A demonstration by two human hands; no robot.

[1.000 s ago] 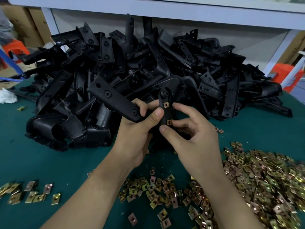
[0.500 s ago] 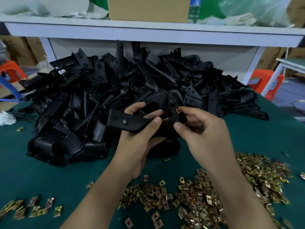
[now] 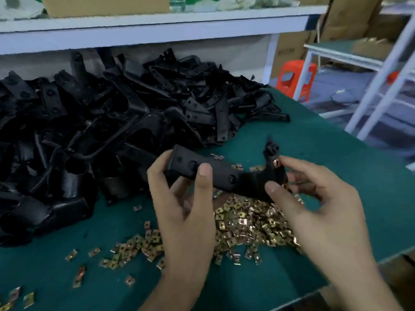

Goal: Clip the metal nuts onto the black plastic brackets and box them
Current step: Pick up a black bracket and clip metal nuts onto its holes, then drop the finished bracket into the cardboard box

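Note:
I hold one black plastic bracket (image 3: 226,176) above the green table, its long arm lying crosswise. My left hand (image 3: 186,205) grips the bracket's left end, thumb on top. My right hand (image 3: 314,198) grips the right end, where a brass-coloured metal nut (image 3: 276,163) sits clipped on the upright tab near my fingertips. A heap of loose metal nuts (image 3: 251,223) lies on the table under my hands. A big pile of black brackets (image 3: 101,122) fills the left and back of the table.
The green table (image 3: 314,140) ends at its right edge close to my right hand. A white shelf (image 3: 157,28) with a cardboard box runs behind the pile. An orange stool (image 3: 296,79) and a white frame stand to the right. Scattered nuts (image 3: 78,277) lie front left.
My view has swung right. Both hands have carried the bracket right, away from the pile and over the nut heap, and turned it so its long arm lies level.

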